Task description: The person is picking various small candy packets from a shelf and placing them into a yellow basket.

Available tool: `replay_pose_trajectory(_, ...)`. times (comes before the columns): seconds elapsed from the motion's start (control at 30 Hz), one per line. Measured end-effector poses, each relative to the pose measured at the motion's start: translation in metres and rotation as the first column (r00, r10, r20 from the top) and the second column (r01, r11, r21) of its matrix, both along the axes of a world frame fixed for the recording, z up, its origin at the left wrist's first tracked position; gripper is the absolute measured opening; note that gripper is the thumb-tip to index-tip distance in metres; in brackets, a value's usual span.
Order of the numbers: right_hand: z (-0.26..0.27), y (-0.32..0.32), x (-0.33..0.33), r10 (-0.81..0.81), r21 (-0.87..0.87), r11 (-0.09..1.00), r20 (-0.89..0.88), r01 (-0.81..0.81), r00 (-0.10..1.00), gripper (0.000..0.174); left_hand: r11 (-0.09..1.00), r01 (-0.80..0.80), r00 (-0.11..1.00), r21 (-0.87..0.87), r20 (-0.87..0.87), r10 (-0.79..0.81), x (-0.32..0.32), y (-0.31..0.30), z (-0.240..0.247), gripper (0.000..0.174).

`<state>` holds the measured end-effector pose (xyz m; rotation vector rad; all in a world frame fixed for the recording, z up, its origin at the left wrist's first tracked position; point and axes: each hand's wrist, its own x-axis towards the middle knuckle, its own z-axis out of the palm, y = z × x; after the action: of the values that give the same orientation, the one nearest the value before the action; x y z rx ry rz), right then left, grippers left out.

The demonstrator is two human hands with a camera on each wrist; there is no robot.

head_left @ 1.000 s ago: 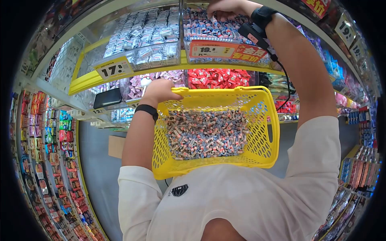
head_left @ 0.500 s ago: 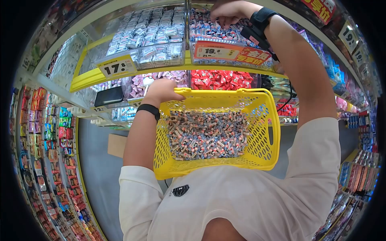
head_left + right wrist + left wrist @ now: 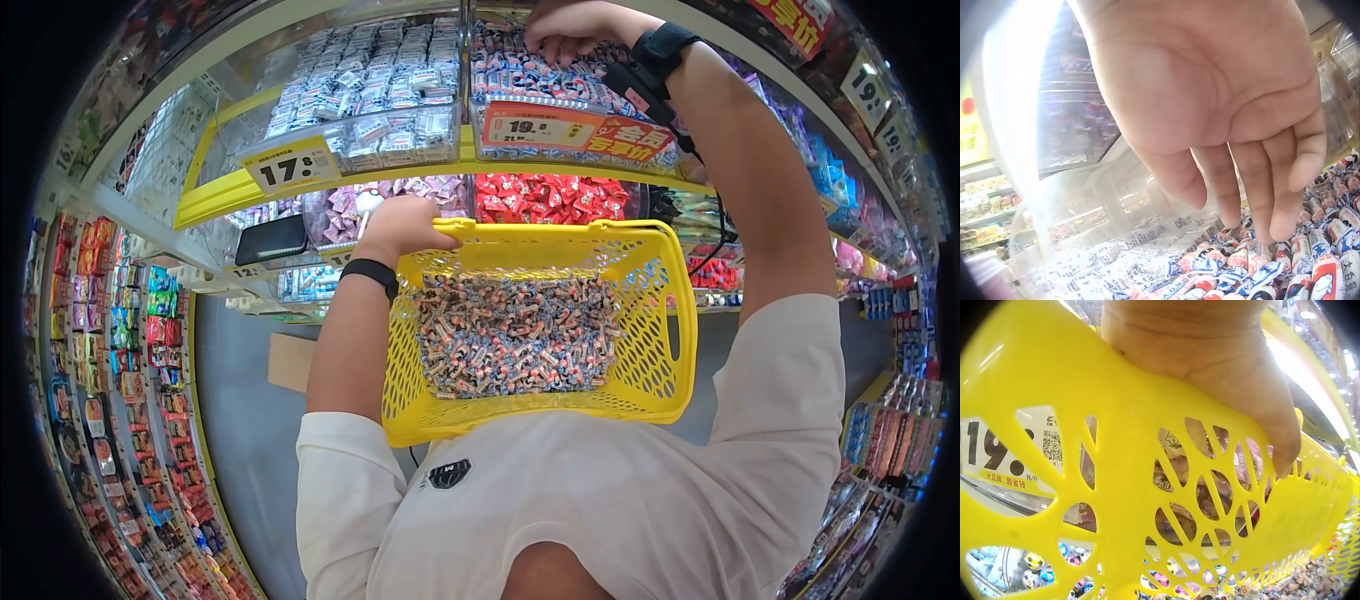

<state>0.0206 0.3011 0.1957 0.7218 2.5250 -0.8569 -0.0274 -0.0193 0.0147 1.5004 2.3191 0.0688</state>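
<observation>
My left hand [image 3: 405,226] grips the rim of a yellow plastic shopping basket [image 3: 655,330] at its far left corner. In the left wrist view the thumb [image 3: 1285,447] hooks over that rim. Many small wrapped candies [image 3: 515,335] cover the basket's floor. My right hand [image 3: 580,32] reaches into a clear bin on the shelf, full of white, blue and red wrapped candies [image 3: 1329,275]. In the right wrist view its palm shows bare, with loosely extended fingers [image 3: 1257,187] pointing down and fingertips right at the candies.
To the left stands a bin of white-and-blue wrapped candies [image 3: 365,80] behind a 17.8 price tag [image 3: 291,167]. A red-orange 19.8 sign [image 3: 545,130] fronts the right bin. Lower down are red candies [image 3: 550,198] and a black phone-like object [image 3: 272,240]. Snack racks [image 3: 130,380] line the left side.
Between the first two frames the shelf shifts slightly right in view and the right hand's fingers spread lower over the candies. Since then the right hand has moved only slightly; the left keeps its grip.
</observation>
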Motion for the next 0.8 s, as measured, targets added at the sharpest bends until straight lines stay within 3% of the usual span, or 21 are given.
replay_pose_trajectory(0.13, 0.004, 0.000, 0.009, 0.026, -0.059, 0.998, -0.127, -0.034, 0.992, 0.024, 1.000, -0.001, 1.000, -0.020, -0.016, 0.000, 0.002, 0.000, 0.003, 0.060)
replay_pose_trajectory(0.23, 0.040, -0.038, 0.049, 0.255, 0.339, 0.930, -0.303, -0.146, 0.918, 0.022, 1.000, 0.008, 1.000, -0.016, -0.022, -0.008, -0.001, 0.000, -0.002, 0.060)
replay_pose_trajectory(0.33, 0.032, -0.040, 0.067, 0.425, 0.515, 0.839, -0.423, -0.173, 0.801, 0.021, 1.000, -0.001, 1.000, 0.004, -0.010, 0.001, -0.001, 0.000, -0.003, 0.061)
replay_pose_trajectory(0.43, 0.033, -0.072, 0.101, 0.329, 0.483, 0.876, -0.593, -0.003, 0.735, 0.020, 1.000, 0.004, 1.000, -0.007, -0.007, -0.004, 0.001, 0.000, 0.000, 0.061)
replay_pose_trajectory(0.53, 0.040, -0.091, 0.126, 0.396, 0.549, 0.836, -0.594, -0.007, 0.700, 0.020, 1.000, 0.003, 1.000, -0.003, -0.007, -0.003, -0.001, 0.000, -0.004, 0.061)
replay_pose_trajectory(0.57, 0.047, -0.101, 0.136, 0.328, 0.522, 0.853, -0.549, 0.008, 0.769, 0.018, 1.000, 0.000, 1.000, -0.003, -0.008, 0.000, -0.001, 0.000, -0.004, 0.062)
replay_pose_trajectory(0.67, 0.033, -0.116, 0.163, 0.309, 0.412, 0.911, -0.688, 0.002, 0.657, 0.007, 1.000, -0.003, 1.000, -0.002, -0.018, 0.003, -0.001, 0.001, -0.004, 0.062)
replay_pose_trajectory(0.8, 0.005, -0.147, 0.188, 0.272, 0.241, 0.961, -0.768, -0.133, 0.579, 0.012, 1.000, 0.009, 0.999, 0.008, -0.033, -0.008, -0.002, -0.001, -0.009, 0.061)
